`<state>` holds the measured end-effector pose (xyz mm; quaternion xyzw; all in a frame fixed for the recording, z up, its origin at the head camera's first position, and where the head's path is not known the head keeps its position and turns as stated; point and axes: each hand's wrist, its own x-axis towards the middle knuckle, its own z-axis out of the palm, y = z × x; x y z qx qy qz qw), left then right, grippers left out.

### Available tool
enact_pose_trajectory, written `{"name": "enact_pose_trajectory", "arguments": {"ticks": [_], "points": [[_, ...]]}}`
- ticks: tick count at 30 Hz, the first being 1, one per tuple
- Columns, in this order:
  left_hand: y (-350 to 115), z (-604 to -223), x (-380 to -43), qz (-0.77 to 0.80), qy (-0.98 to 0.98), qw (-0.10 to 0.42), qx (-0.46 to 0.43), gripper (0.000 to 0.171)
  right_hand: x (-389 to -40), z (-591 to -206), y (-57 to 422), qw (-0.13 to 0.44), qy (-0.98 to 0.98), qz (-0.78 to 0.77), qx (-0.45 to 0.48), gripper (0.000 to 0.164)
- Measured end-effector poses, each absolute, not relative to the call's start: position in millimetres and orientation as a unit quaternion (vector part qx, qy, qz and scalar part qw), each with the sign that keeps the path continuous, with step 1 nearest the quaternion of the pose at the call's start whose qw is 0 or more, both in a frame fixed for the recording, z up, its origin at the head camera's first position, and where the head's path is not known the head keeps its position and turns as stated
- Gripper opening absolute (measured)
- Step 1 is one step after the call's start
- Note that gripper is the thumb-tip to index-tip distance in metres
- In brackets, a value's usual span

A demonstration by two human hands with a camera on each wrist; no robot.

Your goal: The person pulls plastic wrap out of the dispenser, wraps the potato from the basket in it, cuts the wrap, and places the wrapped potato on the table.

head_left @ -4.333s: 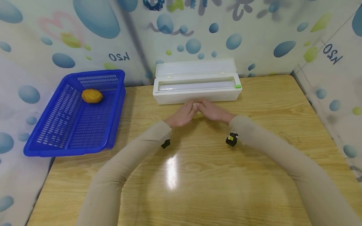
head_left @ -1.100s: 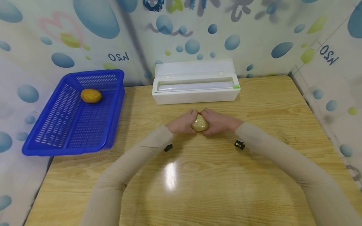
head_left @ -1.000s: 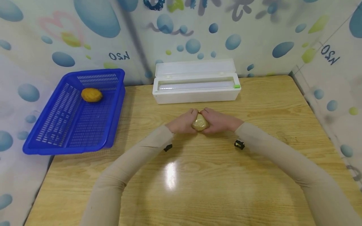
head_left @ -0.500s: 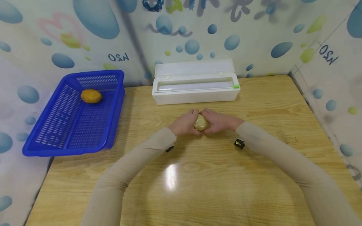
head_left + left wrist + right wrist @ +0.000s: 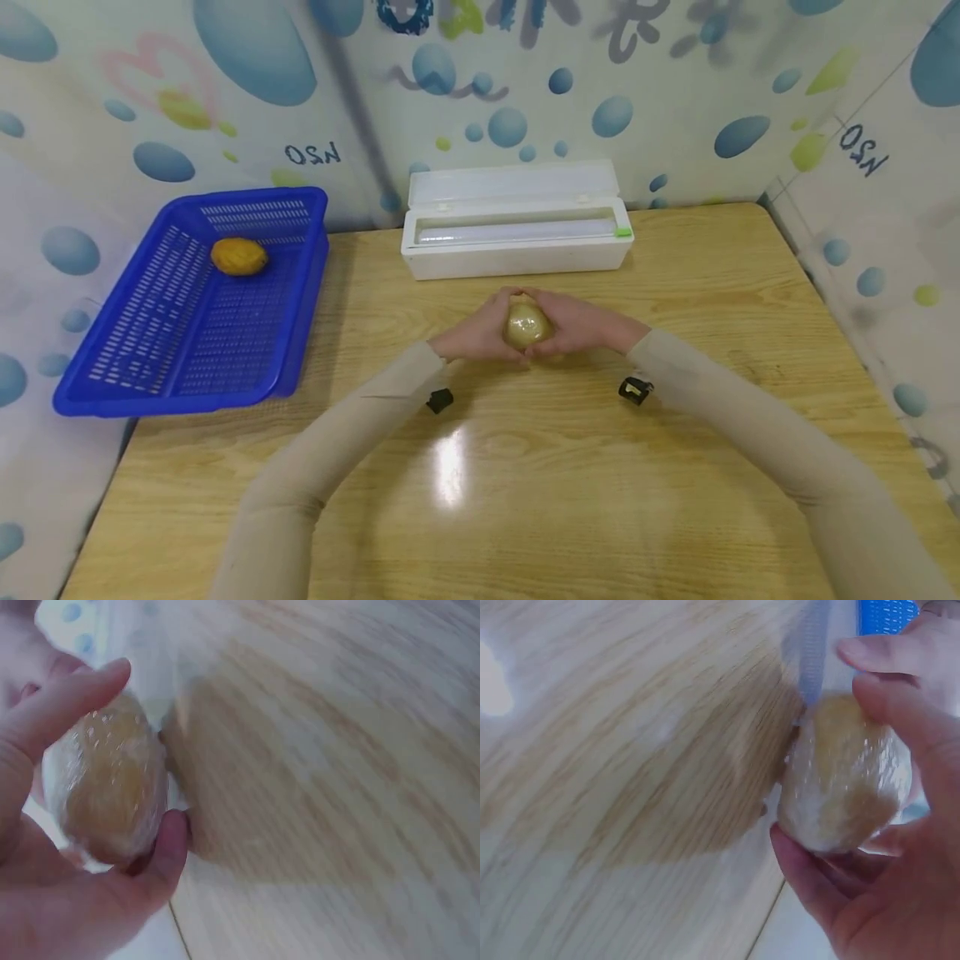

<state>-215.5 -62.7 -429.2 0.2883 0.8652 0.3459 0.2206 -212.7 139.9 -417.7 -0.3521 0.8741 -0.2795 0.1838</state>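
Observation:
Both my hands hold one yellow-brown, rounded fruit or vegetable (image 5: 528, 325) wrapped in clear, shiny film; its exact kind I cannot tell. In the head view, my left hand (image 5: 483, 332) grips its left side and my right hand (image 5: 577, 323) its right side, over the middle of the table. The left wrist view shows thumb and fingers curved around the wrapped piece (image 5: 112, 784). From the right wrist, the film on the wrapped piece (image 5: 844, 776) looks creased and glossy, with fingers above and below it. Parts of its sides are covered by my hands.
Behind my hands stands a white cling film box (image 5: 517, 262), its lid raised and a roll inside. At left, a blue plastic basket (image 5: 300, 333) holds an orange-yellow oval fruit or vegetable (image 5: 239, 257). The wooden table (image 5: 540, 500) meets patterned walls at the back and sides.
From beside the cling film box, my hands have come nearer to me with the wrapped piece. Over the last half second they shift slightly, and more of its top shows between them.

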Motion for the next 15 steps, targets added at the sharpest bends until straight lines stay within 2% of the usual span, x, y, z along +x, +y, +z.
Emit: {"name": "enact_pose_trajectory", "arguments": {"ticks": [4,11,15], "points": [[-75,-423,-217,0.377,0.853,0.222,0.283,0.102,-209,-415,149,0.16,0.898,-0.259,-0.318,0.086],[-102,-411,-220,0.363,0.857,0.238,0.277,0.061,-207,-418,191,0.123,0.938,-0.226,-0.234,0.082],[-111,-410,-219,0.347,0.862,0.219,0.296,0.049,-209,-416,219,0.105,0.953,-0.223,-0.178,0.079]]}}
